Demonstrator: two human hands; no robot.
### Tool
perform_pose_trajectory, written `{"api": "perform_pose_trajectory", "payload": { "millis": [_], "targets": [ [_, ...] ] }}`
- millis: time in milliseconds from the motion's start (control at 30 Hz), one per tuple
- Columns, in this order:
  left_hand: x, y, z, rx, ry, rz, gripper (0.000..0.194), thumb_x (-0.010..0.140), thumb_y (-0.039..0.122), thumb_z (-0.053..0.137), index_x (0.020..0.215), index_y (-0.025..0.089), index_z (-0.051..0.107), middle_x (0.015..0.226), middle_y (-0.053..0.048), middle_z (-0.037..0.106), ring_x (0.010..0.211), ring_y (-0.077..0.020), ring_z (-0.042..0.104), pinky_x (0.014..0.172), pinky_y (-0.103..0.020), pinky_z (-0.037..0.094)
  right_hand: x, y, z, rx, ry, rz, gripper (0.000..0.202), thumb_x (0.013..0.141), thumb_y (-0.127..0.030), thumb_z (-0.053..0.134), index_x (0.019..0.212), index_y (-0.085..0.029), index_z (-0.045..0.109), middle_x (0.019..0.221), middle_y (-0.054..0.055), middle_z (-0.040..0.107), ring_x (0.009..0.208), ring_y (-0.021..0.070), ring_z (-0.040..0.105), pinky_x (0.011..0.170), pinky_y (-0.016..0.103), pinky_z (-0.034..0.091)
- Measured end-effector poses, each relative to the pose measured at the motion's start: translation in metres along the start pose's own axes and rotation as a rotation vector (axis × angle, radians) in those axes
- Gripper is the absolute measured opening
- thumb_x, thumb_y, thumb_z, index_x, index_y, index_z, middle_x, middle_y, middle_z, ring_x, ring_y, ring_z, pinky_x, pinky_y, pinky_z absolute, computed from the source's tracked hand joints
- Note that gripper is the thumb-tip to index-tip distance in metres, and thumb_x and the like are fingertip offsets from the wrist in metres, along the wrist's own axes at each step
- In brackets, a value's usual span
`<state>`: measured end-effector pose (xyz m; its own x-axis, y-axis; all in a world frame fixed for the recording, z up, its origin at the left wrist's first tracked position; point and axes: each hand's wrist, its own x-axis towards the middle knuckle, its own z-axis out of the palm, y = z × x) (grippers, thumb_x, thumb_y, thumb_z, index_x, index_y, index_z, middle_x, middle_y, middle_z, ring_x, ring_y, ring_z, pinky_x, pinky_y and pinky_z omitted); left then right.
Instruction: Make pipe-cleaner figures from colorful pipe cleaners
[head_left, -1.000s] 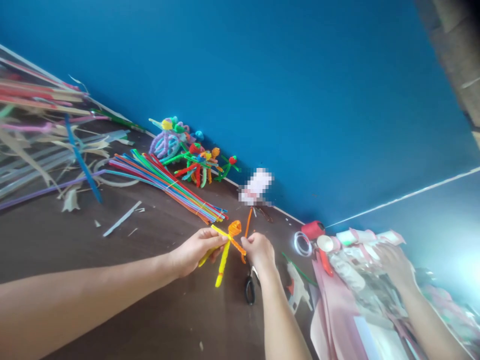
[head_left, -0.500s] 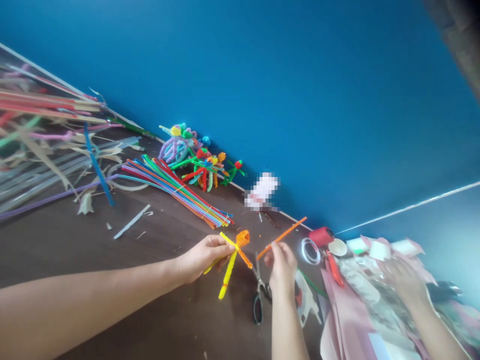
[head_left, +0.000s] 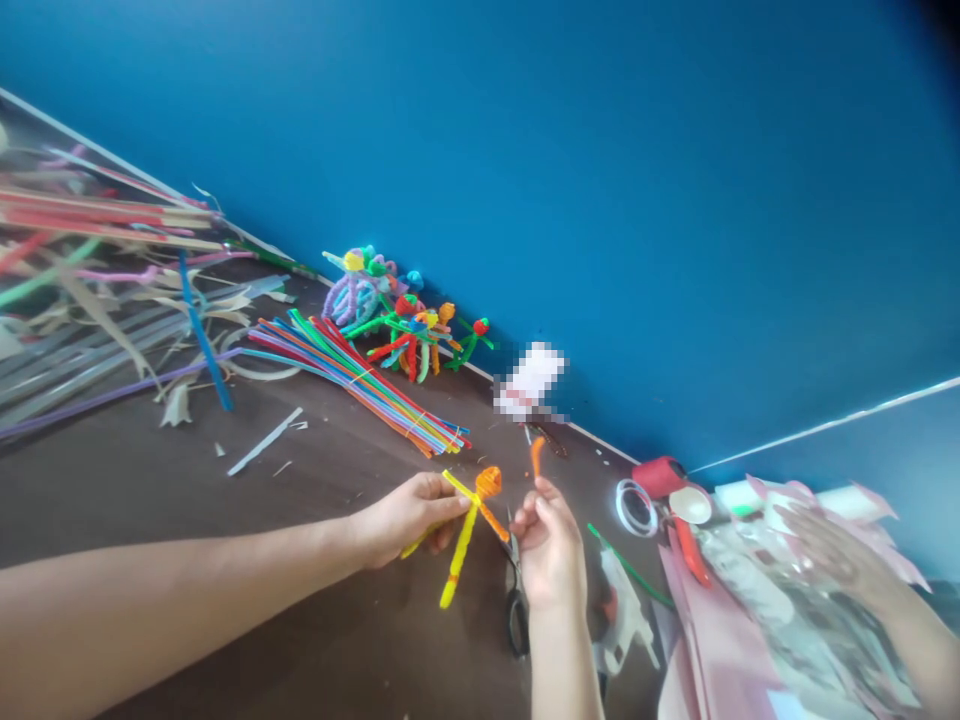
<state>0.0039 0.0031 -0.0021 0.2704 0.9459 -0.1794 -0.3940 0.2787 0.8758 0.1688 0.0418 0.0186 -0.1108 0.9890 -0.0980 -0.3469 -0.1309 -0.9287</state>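
Observation:
My left hand (head_left: 420,515) pinches a pipe-cleaner figure (head_left: 462,560) with yellow limbs, one orange arm and a coiled orange head. Just to the right, my right hand (head_left: 553,530) is closed on a loose orange pipe cleaner (head_left: 537,457), whose upper end sticks up above the fingers. Between the hands lies a pair of scissors (head_left: 517,620), partly hidden behind my right hand and wrist. Beyond my hands rests a banded bundle of coloured pipe cleaners (head_left: 360,385).
Finished pipe-cleaner figures (head_left: 409,325) stand along the blue wall (head_left: 480,150). Strips and sticks (head_left: 97,215) pile up at left. On the right are a glue gun (head_left: 622,610), a tape roll (head_left: 636,507), pink sheets (head_left: 712,610) and another person's blurred hand (head_left: 832,550).
My right hand has turned, and the orange pipe cleaner has swung from a rightward slant to nearly upright, showing less length. My left hand and the figure have barely moved.

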Motion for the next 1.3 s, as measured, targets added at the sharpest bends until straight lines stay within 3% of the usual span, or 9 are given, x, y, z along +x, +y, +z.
{"api": "perform_pose_trajectory", "payload": {
  "millis": [267,400,500,700,800,867,967,1100,1300],
  "targets": [
    [-0.002,0.001,-0.002,-0.035,-0.053,0.020,0.022,0.071,0.031,0.052,0.059,0.013,0.053,0.040,0.003,0.045,0.035,-0.0060,0.038,0.035,-0.018,0.022,-0.002,-0.009,-0.010,-0.531,0.188,-0.254,0.018,0.071,-0.033,0.056,0.075,-0.015,0.057,0.056,-0.003,0.053,0.050,0.0091,0.049,0.050,0.021,0.040],
    [-0.005,0.002,-0.002,0.066,-0.167,0.006,0.021,0.068,0.032,0.056,0.065,0.011,0.059,0.041,0.004,0.046,0.036,-0.0053,0.038,0.037,-0.018,0.022,0.001,-0.014,0.007,-0.931,-0.086,-0.223,0.019,0.075,-0.030,0.050,0.083,-0.016,0.061,0.076,0.005,0.061,0.066,0.0157,0.056,0.061,0.026,0.044],
    [-0.006,0.002,-0.001,0.086,-0.222,0.018,0.024,0.069,0.035,0.056,0.065,0.011,0.059,0.041,0.003,0.046,0.037,-0.0055,0.039,0.038,-0.017,0.023,0.014,-0.008,0.020,-1.211,-0.297,-0.419,0.020,0.075,-0.019,0.045,0.089,-0.019,0.060,0.090,0.006,0.059,0.081,0.0180,0.054,0.072,0.029,0.042],
    [-0.003,0.003,-0.002,-0.040,-0.207,0.020,0.029,0.071,0.038,0.055,0.058,0.012,0.054,0.040,0.003,0.044,0.036,-0.0051,0.038,0.039,-0.017,0.025,0.044,0.014,0.027,-1.578,-0.370,-0.619,0.020,0.073,-0.013,0.042,0.081,-0.019,0.059,0.083,0.006,0.056,0.080,0.0183,0.050,0.073,0.030,0.039],
    [-0.001,0.003,-0.003,-0.068,-0.180,0.000,0.027,0.069,0.037,0.056,0.061,0.011,0.055,0.043,0.003,0.046,0.038,-0.0056,0.040,0.040,-0.018,0.029,0.042,0.010,0.021,-1.541,-0.312,-0.599,0.016,0.075,-0.016,0.040,0.073,-0.019,0.056,0.078,0.005,0.055,0.075,0.0177,0.050,0.069,0.029,0.039],
    [0.000,0.002,-0.003,-0.075,-0.166,-0.016,0.024,0.069,0.035,0.057,0.065,0.011,0.056,0.046,0.002,0.049,0.039,-0.0058,0.041,0.041,-0.018,0.031,0.035,0.002,0.012,-1.433,-0.157,-0.535,0.015,0.077,-0.022,0.039,0.078,-0.018,0.054,0.074,0.004,0.056,0.070,0.0171,0.051,0.065,0.029,0.039],
    [0.001,0.002,-0.003,-0.095,-0.167,-0.023,0.020,0.067,0.031,0.059,0.068,0.011,0.056,0.052,0.002,0.052,0.040,-0.0050,0.042,0.042,-0.017,0.033,0.022,-0.009,-0.001,-1.127,0.013,-0.302,0.016,0.076,-0.029,0.043,0.081,-0.018,0.053,0.058,-0.002,0.052,0.051,0.0124,0.047,0.050,0.023,0.038],
    [0.001,0.002,-0.002,-0.182,-0.136,0.045,0.025,0.065,0.027,0.063,0.083,0.015,0.051,0.060,0.002,0.055,0.043,-0.0052,0.045,0.043,-0.017,0.035,0.005,-0.004,-0.007,-0.703,-0.173,0.106,0.020,0.074,-0.033,0.049,0.086,-0.018,0.053,0.051,-0.007,0.044,0.033,0.0049,0.031,0.031,0.016,0.023],
    [-0.001,0.002,-0.003,-0.190,-0.154,0.064,0.025,0.067,0.027,0.062,0.084,0.014,0.048,0.056,0.002,0.053,0.045,-0.0066,0.046,0.045,-0.019,0.036,-0.009,0.009,0.003,-0.318,-0.230,0.295,0.014,0.069,-0.034,0.057,0.071,-0.020,0.055,0.051,-0.005,0.048,0.035,0.0049,0.035,0.031,0.016,0.026]
  ]
}}
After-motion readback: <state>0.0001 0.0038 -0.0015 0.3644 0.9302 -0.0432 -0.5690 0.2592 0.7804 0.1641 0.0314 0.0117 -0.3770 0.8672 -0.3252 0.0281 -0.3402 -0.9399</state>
